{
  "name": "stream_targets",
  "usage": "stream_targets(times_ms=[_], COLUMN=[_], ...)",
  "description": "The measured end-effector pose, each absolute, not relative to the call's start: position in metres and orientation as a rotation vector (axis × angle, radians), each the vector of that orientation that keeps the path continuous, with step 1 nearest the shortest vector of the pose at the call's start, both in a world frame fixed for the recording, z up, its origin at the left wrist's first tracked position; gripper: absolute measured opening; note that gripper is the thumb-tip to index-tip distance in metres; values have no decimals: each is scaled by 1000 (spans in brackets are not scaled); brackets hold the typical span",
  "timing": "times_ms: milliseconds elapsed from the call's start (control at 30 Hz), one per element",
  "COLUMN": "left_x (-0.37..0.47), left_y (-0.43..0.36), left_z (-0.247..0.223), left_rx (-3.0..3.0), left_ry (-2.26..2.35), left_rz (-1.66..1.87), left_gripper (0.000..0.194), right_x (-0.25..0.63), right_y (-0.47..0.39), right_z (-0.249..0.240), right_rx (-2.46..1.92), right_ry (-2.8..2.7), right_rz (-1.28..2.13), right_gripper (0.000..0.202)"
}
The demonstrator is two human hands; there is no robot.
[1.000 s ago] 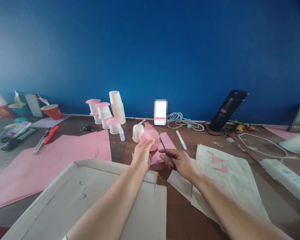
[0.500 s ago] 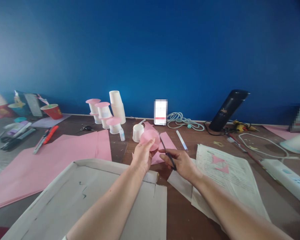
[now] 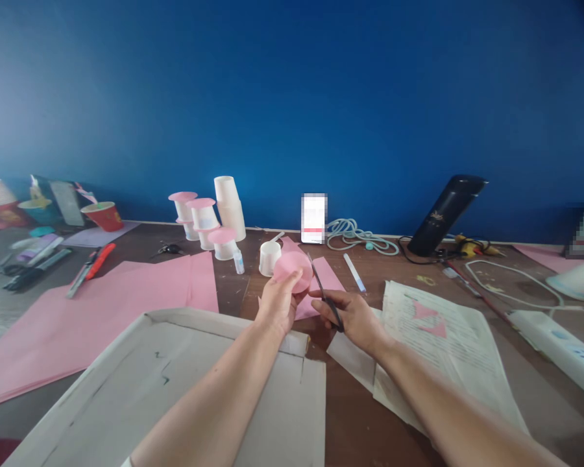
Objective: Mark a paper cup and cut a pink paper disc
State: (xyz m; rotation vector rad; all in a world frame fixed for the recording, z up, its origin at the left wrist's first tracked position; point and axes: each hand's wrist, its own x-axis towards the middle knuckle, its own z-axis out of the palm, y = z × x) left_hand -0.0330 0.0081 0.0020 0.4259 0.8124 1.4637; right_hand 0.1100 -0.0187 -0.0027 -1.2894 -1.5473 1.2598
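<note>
Near the middle of the table, my left hand [image 3: 282,301] pinches a round pink paper disc [image 3: 292,267], thumb on top. My right hand [image 3: 348,316] is closed on dark-handled scissors [image 3: 329,302], whose blades point up and away beside the disc's right edge. Whether the blades touch the paper is too small to tell. Behind the disc stands a small white paper cup [image 3: 270,258]. Pink paper pieces [image 3: 327,275] lie under and behind the hands. To the left, white cups topped with pink discs [image 3: 221,237] stand near a small glue bottle [image 3: 239,262].
Pink sheets [image 3: 141,298] and white cardboard [image 3: 175,389] cover the left front. A red cutter [image 3: 100,261] lies on the sheets. At right are printed paper [image 3: 448,350], a power strip [image 3: 555,344] and a black bottle [image 3: 442,214]. A lit phone [image 3: 314,217] stands behind.
The whole view has shifted very slightly. The scissor blades beside the disc sit a little differently; both hands keep their holds.
</note>
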Motion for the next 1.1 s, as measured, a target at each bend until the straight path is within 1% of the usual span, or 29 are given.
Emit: stream_targets(times_ms=[167, 633, 900, 1100], left_x=[-33, -32, -33, -32], left_y=[7, 6, 8, 8], left_z=[3, 6, 2, 3], left_rx=[420, 432, 414, 420], left_ry=[820, 827, 839, 852], left_rz=[1458, 1449, 1462, 1458], left_gripper=[25, 28, 25, 27], right_x=[109, 112, 107, 110], right_y=[-18, -18, -20, -18], right_z=[-3, -6, -1, -6], right_rx=[-1294, -1284, -1311, -1291], right_ry=[-1531, -1596, -1559, -1591], right_rz=[1272, 1194, 1246, 1206], right_gripper=[52, 46, 50, 48])
